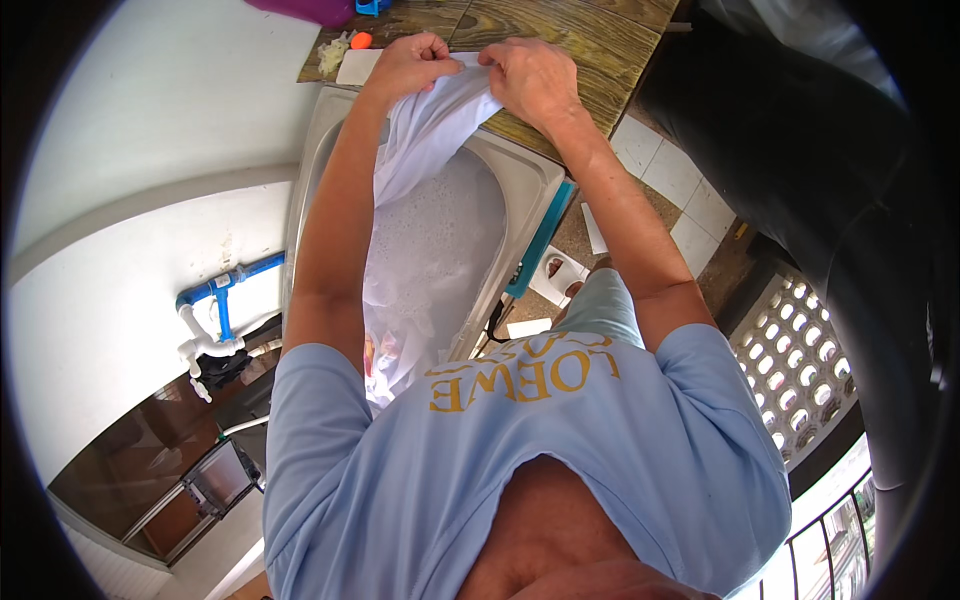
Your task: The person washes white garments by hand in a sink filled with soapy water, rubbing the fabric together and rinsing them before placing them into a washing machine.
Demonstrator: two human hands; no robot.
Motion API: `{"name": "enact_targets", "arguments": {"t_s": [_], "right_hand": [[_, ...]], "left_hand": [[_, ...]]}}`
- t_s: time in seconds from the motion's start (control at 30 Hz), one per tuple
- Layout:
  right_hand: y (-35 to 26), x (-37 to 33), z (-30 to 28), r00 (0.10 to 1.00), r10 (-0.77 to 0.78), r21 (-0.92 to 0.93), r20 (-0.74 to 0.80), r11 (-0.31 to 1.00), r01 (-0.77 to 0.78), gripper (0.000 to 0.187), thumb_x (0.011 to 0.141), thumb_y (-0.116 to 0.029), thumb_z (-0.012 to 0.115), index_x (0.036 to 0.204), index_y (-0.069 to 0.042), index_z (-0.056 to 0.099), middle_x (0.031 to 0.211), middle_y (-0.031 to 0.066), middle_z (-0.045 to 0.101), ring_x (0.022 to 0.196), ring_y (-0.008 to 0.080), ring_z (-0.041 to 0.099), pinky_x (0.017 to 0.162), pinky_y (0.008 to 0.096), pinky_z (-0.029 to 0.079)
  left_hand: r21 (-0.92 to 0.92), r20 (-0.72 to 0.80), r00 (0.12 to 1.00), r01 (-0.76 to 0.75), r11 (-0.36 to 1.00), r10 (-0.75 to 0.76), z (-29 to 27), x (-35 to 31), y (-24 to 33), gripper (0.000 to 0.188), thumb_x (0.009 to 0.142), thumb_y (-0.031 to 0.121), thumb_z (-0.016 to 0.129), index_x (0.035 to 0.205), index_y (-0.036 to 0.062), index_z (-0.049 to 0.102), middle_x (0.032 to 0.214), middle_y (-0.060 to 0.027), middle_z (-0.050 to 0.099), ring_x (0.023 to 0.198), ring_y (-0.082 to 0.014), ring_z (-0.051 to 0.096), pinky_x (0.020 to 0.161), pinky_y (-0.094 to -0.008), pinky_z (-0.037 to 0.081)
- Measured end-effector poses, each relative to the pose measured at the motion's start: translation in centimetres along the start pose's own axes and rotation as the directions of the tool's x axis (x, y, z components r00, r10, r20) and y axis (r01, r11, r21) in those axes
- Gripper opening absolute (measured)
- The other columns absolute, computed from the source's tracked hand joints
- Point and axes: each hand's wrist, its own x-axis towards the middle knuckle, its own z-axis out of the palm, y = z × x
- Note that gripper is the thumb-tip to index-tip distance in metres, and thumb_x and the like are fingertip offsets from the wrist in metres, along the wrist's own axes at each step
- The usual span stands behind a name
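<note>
At the top centre of the frame, my left hand point(412, 66) and right hand point(537, 84) are raised side by side, just apart. The fingers of both are closed, pinching the upper edge of a thin white cloth point(432, 130) between thumbs and fingertips. The cloth hangs in loose folds from that edge, over the far end of the pale basin point(538, 178), and runs down toward the sudsy water point(445, 225) left of centre. More white fabric shows lower in the basin; I cannot tell whether it is the same piece.

To handle this stretch well, I would pinch near the very edge, spread my hands slightly so the bunched folds open, and work along evenly, without tugging: wet, soapy fabric probably slips and drags heavily. Holding the raised part above the basin should let drips fall back inside, away from the wood-grain counter point(590, 50) at upper right. The orange round piece point(361, 41) at upper left sits near my left hand, so elbows and loose folds need care.
</note>
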Motion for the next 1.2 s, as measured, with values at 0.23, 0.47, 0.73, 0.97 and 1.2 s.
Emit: {"name": "enact_targets", "arguments": {"t_s": [0.23,0.47,0.73,0.97,1.2], "right_hand": [[0.6,0.1,-0.3,1.000,-0.008,-0.015,-0.004,1.000,0.008,0.019,0.077,-0.014,0.053,0.088,-0.016,0.068,0.088,0.0031,0.064,0.088,0.0252,0.060,0.077,0.0387,0.049],[0.4,0.1,-0.1,1.000,-0.014,-0.009,-0.006,1.000,0.014,0.019,0.076,-0.013,0.054,0.088,-0.016,0.068,0.087,0.0034,0.065,0.087,0.0256,0.060,0.076,0.0392,0.049],[0.2,0.0,-0.1,0.999,-0.015,0.014,-0.032,1.000,0.015,0.017,0.072,-0.013,0.057,0.085,-0.013,0.069,0.085,0.0059,0.065,0.085,0.0257,0.061,0.076,0.0375,0.048],[0.1,0.1,0.2,0.999,-0.013,0.010,-0.034,1.000,0.013,0.017,0.073,-0.013,0.057,0.086,-0.013,0.069,0.084,0.0058,0.065,0.085,0.0256,0.061,0.077,0.0375,0.048],[0.3,0.0,0.1,1.000,-0.002,0.000,-0.011,1.000,0.002,0.019,0.077,-0.014,0.053,0.089,-0.016,0.067,0.088,0.0038,0.065,0.086,0.0260,0.060,0.075,0.0391,0.049]], "left_hand": [[-0.059,0.036,0.999,0.024,0.998,-0.022,0.3,0.3,0.4,0.012,0.076,0.015,0.067,0.083,0.0116,0.057,0.067,0.0061,0.051,0.052,-0.0030,0.045,0.047,-0.0169,0.035],[-0.045,0.048,0.999,0.003,0.999,0.000,-0.2,0.7,-0.7,0.013,0.077,0.017,0.067,0.084,0.0119,0.057,0.068,0.0063,0.052,0.055,-0.0030,0.046,0.048,-0.0177,0.036],[-0.021,0.046,0.999,0.012,1.000,-0.011,-0.2,0.5,-0.3,0.013,0.076,0.017,0.067,0.083,0.0115,0.057,0.066,0.0057,0.051,0.053,-0.0034,0.046,0.048,-0.0174,0.034],[0.019,0.017,1.000,0.003,1.000,-0.004,-0.2,0.3,-0.2,0.011,0.077,0.015,0.065,0.083,0.0109,0.057,0.065,0.0053,0.051,0.053,-0.0036,0.046,0.047,-0.0177,0.033],[-0.006,0.030,0.999,0.018,1.000,-0.017,-0.1,0.3,0.0,0.011,0.077,0.013,0.066,0.082,0.0103,0.056,0.066,0.0047,0.051,0.053,-0.0042,0.046,0.047,-0.0191,0.034]]}}
